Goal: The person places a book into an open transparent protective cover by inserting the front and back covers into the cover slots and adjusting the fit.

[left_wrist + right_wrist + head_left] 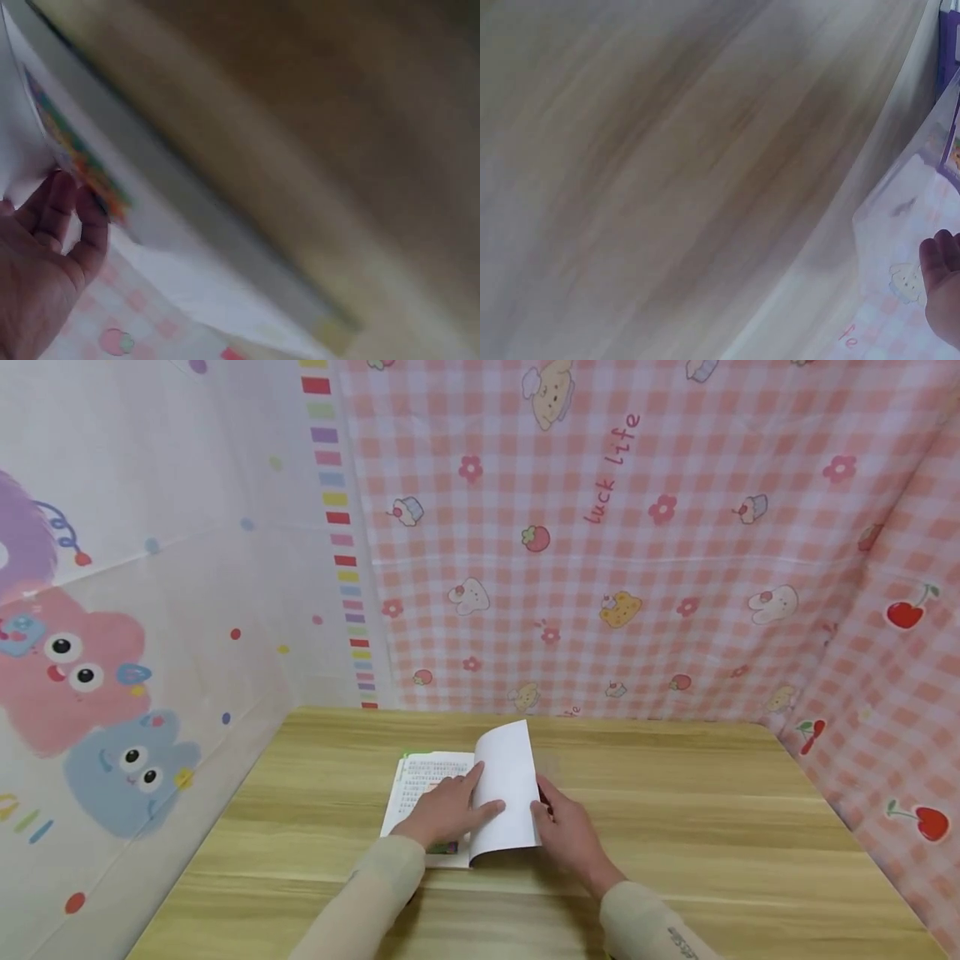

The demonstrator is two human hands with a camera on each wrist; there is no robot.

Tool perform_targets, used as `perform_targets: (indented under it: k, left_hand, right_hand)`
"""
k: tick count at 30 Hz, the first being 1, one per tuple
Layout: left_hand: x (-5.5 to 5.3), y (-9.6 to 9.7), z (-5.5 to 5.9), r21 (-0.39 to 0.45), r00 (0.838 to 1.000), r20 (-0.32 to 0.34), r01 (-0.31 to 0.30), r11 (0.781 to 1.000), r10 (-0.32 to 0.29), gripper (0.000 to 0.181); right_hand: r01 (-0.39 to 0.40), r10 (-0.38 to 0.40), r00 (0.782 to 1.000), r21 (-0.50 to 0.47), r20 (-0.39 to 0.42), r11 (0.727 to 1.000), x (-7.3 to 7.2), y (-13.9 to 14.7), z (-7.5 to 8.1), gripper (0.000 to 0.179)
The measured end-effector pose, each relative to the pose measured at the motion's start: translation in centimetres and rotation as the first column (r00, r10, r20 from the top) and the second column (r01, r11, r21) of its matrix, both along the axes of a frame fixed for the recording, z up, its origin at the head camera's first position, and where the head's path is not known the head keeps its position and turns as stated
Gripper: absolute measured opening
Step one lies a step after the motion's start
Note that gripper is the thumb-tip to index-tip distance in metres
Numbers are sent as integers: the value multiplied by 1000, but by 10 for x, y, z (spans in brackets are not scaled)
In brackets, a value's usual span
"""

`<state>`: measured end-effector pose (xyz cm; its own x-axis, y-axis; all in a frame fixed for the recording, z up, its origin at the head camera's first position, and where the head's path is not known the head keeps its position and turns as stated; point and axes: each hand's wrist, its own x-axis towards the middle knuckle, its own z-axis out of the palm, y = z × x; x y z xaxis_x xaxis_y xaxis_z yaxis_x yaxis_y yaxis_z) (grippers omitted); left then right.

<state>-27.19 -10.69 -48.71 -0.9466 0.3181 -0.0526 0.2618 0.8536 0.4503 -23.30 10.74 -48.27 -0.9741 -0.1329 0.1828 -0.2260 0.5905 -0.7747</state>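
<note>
An open book [408,789] lies on the table, its left page printed with text and a small coloured picture near the bottom. A blank white leaf [506,760] stands raised and curved on the right side. My left hand [442,812] rests across the printed page, with its thumb against the white leaf. The leaf's right edge is held by my right hand [566,831], thumb in front and fingers behind, partly hidden. In the right wrist view, a purple-edged cover [948,60] and a clear plastic flap [900,187] appear beside that hand.
The wood-grain table [697,810] extends around the book. A pink checked cloth [570,568] with cartoon prints hangs behind it. White cloth [225,577] with cartoon figures covers the left side, and a cherry-print checked cloth [900,693] covers the right.
</note>
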Motion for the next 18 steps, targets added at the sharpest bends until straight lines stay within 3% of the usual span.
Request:
perform_targets:
  k: [3,7,15,18]
  left_hand:
    - [2,-6,0,109,998,61,-1,994,-6,94]
    - [4,-8,3,175,998,58,14,984,-25,93]
    - [0,-8,-1,152,1000,18,-14,988,11,92]
    - [-1,-9,1,134,1000,18,-18,991,16,90]
  right_hand:
    - [-15,15,1000,30,-14,999,0,-6,1,48]
    - [-56,58,998,116,-11,992,0,-11,1,49]
    - [-122,120,993,199,22,972,-2,-20,-4,51]
    - [-137,136,991,206,20,969,-4,-23,-6,42]
